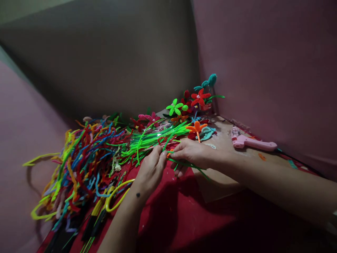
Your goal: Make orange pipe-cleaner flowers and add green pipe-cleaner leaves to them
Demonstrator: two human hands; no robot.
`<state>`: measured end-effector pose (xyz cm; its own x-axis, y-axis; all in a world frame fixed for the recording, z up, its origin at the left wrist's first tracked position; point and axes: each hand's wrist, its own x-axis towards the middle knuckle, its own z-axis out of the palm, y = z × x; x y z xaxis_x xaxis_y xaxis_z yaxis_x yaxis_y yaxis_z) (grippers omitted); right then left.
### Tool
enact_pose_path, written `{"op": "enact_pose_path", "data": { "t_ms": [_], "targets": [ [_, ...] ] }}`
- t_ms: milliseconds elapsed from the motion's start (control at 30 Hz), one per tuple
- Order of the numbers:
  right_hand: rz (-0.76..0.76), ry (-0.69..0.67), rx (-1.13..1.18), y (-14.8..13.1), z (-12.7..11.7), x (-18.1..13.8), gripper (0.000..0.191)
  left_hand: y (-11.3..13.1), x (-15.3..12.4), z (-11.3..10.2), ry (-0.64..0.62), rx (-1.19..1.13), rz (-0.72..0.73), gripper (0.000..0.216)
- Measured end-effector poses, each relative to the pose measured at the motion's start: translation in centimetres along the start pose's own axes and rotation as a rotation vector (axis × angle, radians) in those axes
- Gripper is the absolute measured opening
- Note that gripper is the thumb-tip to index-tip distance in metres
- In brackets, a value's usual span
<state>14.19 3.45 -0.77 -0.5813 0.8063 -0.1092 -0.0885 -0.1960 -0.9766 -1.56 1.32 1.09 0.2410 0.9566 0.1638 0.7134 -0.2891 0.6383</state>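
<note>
Two bare forearms [123,218] reach in from the bottom and right edges over a red cloth [189,221], with open room below the wrists; at the centre, the left hand [152,166] and right hand [191,153] pinch their fingers on thin green stems [187,163]. A multicoloured heap of pipe cleaners [81,165] crowds the left, fuzzy flowers [174,107] line the far side, and a pink glue gun [254,142] lies beyond the right forearm, near the pink wall [271,66].

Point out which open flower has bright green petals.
The green flower, left of the topmost open red flower; that one, the pink flower and the front orange flower have no green petals.
</note>
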Motion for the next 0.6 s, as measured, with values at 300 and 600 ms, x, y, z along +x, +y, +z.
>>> {"op": "enact_pose_path", "data": {
  "t_ms": [300, 600],
  "targets": [
    [-0.052, 0.078, -0.303, -0.3, 0.1, -0.3, 0.026, -0.4, 0.0, 1.1, -0.1, 0.495, 0.051, 0.011],
    [-0.128, 0.193, -0.692, -0.5, 0.6, 0.0, 0.03, -0.1, -0.2, 2.1, -0.079, 0.426, 0.12, 0.042]
  ]
}}
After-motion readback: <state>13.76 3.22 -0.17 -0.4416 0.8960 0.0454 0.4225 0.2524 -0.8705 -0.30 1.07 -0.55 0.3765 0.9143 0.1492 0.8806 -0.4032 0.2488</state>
